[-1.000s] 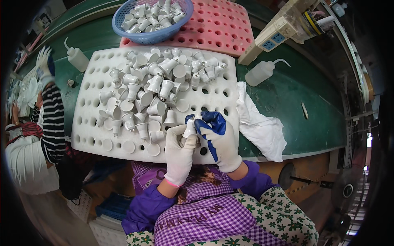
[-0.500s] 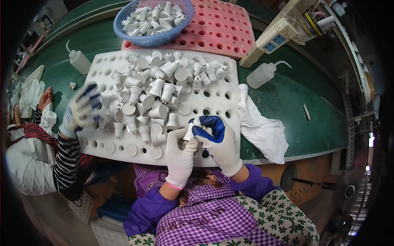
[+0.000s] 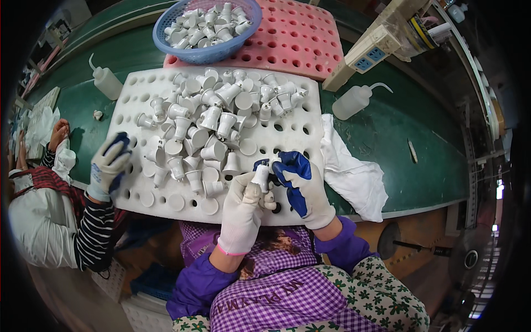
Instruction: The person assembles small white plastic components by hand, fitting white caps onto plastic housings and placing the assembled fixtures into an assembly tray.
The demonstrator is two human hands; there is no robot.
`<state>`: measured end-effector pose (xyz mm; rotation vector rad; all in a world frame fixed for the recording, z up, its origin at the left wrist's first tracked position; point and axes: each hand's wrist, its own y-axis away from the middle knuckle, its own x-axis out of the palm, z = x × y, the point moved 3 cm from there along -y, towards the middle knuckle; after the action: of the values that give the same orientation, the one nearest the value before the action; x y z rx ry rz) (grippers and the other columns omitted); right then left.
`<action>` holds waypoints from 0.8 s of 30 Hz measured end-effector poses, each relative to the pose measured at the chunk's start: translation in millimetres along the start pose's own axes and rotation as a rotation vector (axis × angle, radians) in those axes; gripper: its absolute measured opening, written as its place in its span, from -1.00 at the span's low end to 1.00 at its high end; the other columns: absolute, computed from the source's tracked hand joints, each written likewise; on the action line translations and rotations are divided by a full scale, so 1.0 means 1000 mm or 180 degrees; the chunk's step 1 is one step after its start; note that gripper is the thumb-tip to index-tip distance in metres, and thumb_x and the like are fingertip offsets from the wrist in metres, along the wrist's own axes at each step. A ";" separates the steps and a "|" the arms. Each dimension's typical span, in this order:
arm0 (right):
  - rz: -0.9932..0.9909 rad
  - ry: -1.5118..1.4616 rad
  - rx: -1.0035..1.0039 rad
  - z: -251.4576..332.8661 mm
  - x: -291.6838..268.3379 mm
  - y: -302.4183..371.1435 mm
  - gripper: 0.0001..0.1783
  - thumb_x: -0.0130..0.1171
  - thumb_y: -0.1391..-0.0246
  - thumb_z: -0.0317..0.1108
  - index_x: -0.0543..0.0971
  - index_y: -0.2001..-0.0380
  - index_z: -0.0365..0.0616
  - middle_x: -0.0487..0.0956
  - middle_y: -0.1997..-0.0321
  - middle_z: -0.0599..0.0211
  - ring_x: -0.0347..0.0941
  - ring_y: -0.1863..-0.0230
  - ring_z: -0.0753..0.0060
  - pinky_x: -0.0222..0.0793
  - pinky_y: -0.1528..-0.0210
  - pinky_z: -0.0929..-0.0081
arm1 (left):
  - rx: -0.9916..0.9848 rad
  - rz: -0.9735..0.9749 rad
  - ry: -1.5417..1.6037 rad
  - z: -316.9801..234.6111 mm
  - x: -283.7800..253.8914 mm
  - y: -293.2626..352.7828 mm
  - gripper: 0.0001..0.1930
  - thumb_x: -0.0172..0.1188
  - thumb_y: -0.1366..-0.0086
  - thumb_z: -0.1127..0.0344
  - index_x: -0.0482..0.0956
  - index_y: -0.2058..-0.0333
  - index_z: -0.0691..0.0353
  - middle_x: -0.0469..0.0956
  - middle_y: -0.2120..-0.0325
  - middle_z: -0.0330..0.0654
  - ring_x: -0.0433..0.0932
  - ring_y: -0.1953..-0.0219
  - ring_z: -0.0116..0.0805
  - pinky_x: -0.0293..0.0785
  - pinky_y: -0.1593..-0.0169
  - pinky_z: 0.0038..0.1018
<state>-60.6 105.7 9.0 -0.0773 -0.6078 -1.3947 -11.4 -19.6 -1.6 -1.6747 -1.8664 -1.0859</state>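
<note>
While a co-worker's hand [image 3: 109, 166] is at its left edge, a white foam board [image 3: 310, 110] bears heaped white lamp fittings [image 3: 210, 119]; above its front, the wearer's left hand [image 3: 242, 202] holds a single fitting [image 3: 260, 176] between its fingers; the right hand [image 3: 304, 188] curls beside it, its grip indeterminable.

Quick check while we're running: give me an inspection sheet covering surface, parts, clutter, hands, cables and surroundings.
Surface: green table bearing a white holed board.
Parts: white parts heaped on the white holed board; more in a blue basket on a pink holed board.
Clutter: white cloth, right bottle, left bottle.
Hands: left hand holds one white part; right hand close beside it, grip unclear.
Cables: nothing seen clearly.
Surroundings: socket strip; co-worker's gloved hand at the white board's left edge.
</note>
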 end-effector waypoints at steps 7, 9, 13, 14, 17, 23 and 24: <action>-0.0327 0.0826 -0.0337 -0.008 0.005 0.006 -0.78 0.21 -0.04 -0.49 0.49 0.21 -0.25 0.53 0.26 0.44 0.41 0.27 0.73 0.32 0.25 0.76 | 0.0877 -0.0426 -0.2071 0.002 -0.004 0.000 -0.71 0.21 -0.24 0.35 0.39 0.13 0.32 0.43 0.40 -0.31 0.37 0.42 -0.63 0.34 0.37 -0.67; -0.0408 0.0659 -0.0370 -0.013 0.005 0.007 -0.79 0.22 -0.04 -0.49 0.49 0.22 -0.25 0.53 0.27 0.46 0.39 0.30 0.74 0.30 0.30 0.77 | 0.1046 -0.0414 -0.2234 0.002 -0.001 0.000 -0.74 0.17 -0.26 0.32 0.38 0.16 0.32 0.44 0.45 -0.30 0.39 0.46 -0.63 0.35 0.40 -0.67; -0.0439 0.0378 -0.0395 -0.010 0.004 0.007 -0.80 0.25 -0.02 -0.47 0.50 0.26 -0.25 0.53 0.31 0.49 0.39 0.36 0.75 0.31 0.36 0.77 | 0.0363 -0.0391 -0.0817 -0.001 0.007 0.000 -0.75 0.13 -0.30 0.28 0.36 0.18 0.32 0.45 0.50 -0.29 0.41 0.50 -0.60 0.36 0.43 -0.65; -0.0376 0.0420 -0.0375 -0.010 0.004 0.007 -0.79 0.26 -0.01 -0.46 0.50 0.27 -0.25 0.54 0.31 0.48 0.40 0.37 0.73 0.33 0.36 0.76 | 0.0366 -0.0395 -0.0817 0.000 0.005 0.000 -0.75 0.13 -0.30 0.28 0.36 0.18 0.32 0.45 0.50 -0.29 0.41 0.50 -0.60 0.36 0.43 -0.65; -0.0456 0.1214 -0.0950 -0.009 0.014 0.014 -0.78 0.27 -0.01 -0.41 0.50 0.29 -0.27 0.55 0.36 0.45 0.42 0.38 0.73 0.36 0.37 0.72 | 0.0395 -0.0306 -0.1267 0.002 -0.005 0.000 -0.70 0.14 -0.28 0.28 0.38 0.12 0.36 0.45 0.42 -0.28 0.39 0.45 -0.62 0.34 0.40 -0.65; -0.0523 0.1945 -0.0864 0.001 0.015 0.010 -0.75 0.30 0.02 -0.39 0.50 0.31 -0.28 0.55 0.47 0.41 0.38 0.46 0.77 0.34 0.42 0.71 | 0.0829 -0.0393 -0.2314 0.003 -0.008 0.002 -0.70 0.12 -0.30 0.29 0.35 0.10 0.36 0.45 0.45 -0.28 0.40 0.48 -0.63 0.33 0.44 -0.67; -0.0500 0.1888 -0.0740 0.001 0.015 0.010 -0.75 0.30 0.02 -0.38 0.50 0.32 -0.28 0.54 0.47 0.43 0.36 0.48 0.78 0.33 0.44 0.71 | 0.0752 -0.0453 -0.2039 0.002 -0.007 0.002 -0.69 0.13 -0.29 0.29 0.36 0.10 0.36 0.44 0.45 -0.28 0.40 0.47 -0.63 0.34 0.43 -0.67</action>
<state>-51.2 94.3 19.3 0.1984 0.0434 -1.5419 -7.9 -22.4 -7.9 -1.9068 -2.4121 -0.3534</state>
